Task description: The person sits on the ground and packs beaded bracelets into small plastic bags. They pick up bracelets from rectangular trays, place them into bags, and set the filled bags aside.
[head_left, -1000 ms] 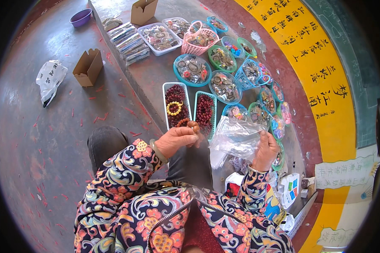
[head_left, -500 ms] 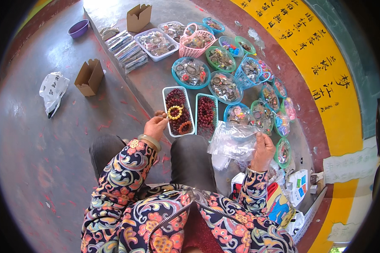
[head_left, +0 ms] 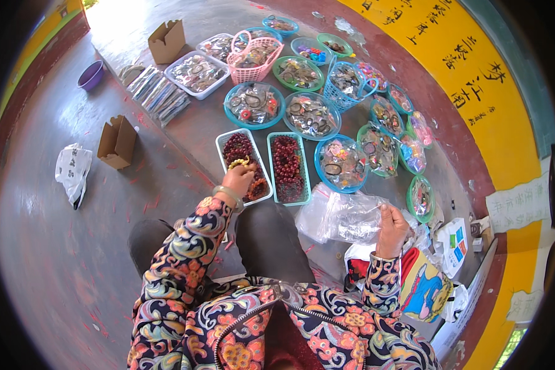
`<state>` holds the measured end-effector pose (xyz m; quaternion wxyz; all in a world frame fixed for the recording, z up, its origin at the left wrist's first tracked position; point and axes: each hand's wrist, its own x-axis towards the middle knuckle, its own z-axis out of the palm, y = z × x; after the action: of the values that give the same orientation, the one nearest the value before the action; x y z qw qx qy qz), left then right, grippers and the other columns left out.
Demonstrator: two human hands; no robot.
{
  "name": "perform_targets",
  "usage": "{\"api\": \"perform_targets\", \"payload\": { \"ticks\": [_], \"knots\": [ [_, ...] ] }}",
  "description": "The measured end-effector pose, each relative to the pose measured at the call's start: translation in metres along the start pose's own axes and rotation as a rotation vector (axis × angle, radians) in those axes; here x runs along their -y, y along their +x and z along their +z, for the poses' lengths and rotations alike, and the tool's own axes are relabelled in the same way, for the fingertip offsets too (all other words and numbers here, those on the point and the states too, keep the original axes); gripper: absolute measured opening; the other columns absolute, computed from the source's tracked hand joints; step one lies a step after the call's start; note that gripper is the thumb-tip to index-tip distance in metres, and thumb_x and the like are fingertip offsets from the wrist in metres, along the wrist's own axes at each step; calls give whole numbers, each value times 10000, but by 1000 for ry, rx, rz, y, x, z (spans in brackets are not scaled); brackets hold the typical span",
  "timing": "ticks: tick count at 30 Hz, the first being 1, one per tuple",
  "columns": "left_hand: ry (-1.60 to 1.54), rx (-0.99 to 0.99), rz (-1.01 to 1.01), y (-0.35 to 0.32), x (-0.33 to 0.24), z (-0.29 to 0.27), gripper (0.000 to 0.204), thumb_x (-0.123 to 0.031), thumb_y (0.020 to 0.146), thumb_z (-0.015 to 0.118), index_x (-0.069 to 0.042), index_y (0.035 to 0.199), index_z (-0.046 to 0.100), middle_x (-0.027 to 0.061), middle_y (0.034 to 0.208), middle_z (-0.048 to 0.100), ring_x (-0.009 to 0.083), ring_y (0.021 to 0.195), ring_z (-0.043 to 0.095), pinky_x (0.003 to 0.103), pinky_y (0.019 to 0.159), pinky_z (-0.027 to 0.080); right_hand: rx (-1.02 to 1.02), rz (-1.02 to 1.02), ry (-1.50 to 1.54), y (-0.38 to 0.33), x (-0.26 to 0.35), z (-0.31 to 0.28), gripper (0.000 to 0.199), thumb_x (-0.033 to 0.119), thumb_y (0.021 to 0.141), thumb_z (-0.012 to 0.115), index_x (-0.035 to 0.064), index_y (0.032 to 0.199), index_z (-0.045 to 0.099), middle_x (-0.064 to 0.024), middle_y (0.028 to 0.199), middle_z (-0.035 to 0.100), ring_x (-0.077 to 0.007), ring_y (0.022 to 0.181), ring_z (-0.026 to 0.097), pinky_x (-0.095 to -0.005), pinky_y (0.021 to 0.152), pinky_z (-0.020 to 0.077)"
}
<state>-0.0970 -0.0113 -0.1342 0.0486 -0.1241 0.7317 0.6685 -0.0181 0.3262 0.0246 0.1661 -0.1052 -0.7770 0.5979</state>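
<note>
My left hand (head_left: 238, 178) reaches into a white plastic basket (head_left: 267, 195) of dark red bead bracelets, its fingers curled down at a yellow bead bracelet (head_left: 238, 162). The fingertips are partly hidden, so their exact hold is unclear. An orange-brown bead bracelet (head_left: 256, 190) lies beside them in the same basket. To the right stands a pale green basket (head_left: 306, 192) of dark red bead bracelets (head_left: 286, 161). My right hand (head_left: 392, 230) pinches the edge of a clear plastic bag (head_left: 357, 217), which spreads leftward over my knee. A pale bangle (head_left: 228, 196) circles my left wrist.
Round baskets of bagged trinkets, such as a blue one (head_left: 341, 164), curve around the far side and right. A pink handled basket (head_left: 251, 73), stacked flat packets (head_left: 158, 95), cardboard boxes (head_left: 116, 142), a purple basin (head_left: 91, 76) and a white bag (head_left: 74, 169) lie farther left.
My left hand has moved from the basket's left edge in over the bracelets, onto the yellow one. My right hand still grips the clear bag, now stretched out flatter. The view has shifted slightly.
</note>
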Motion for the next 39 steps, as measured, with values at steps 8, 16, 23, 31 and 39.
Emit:
{"api": "perform_targets", "payload": {
  "ticks": [8,16,23,31,39],
  "knots": [
    [-62,409,-266,58,9,78,244,-211,834,558,-18,974,606,106,818,606,221,675,587,314,587,479,-12,96,-89,2,-7,-10,181,178,845,616,0,815,633,75,556,429,-6,471,353,-172,418,257],
    [465,39,-102,72,64,34,224,-198,763,533,-49,856,672,141,845,652,291,842,615,357,773,467,29,30,-221,11,-20,-14,198,183,854,601,-8,819,640,69,550,441,-5,483,344,-190,429,262],
    [289,167,-35,24,-15,-35,308,-217,822,576,37,992,610,88,853,638,163,779,593,283,648,486,182,174,-321,28,-60,-35,203,194,822,615,-3,830,665,60,596,521,-18,531,422,-203,470,345],
    [119,240,32,-34,-50,-62,285,-175,872,512,62,1017,573,114,901,622,161,815,606,283,647,522,438,275,-319,36,-79,-32,176,114,779,596,-22,887,622,0,724,618,-44,626,536,-199,563,410],
    [32,66,-49,-28,-35,-67,267,-185,835,542,57,920,617,100,783,652,155,742,620,260,658,477,32,492,388,5,-125,0,180,34,724,542,28,903,561,-66,777,628,-133,624,595,-230,488,454]
  ]
}}
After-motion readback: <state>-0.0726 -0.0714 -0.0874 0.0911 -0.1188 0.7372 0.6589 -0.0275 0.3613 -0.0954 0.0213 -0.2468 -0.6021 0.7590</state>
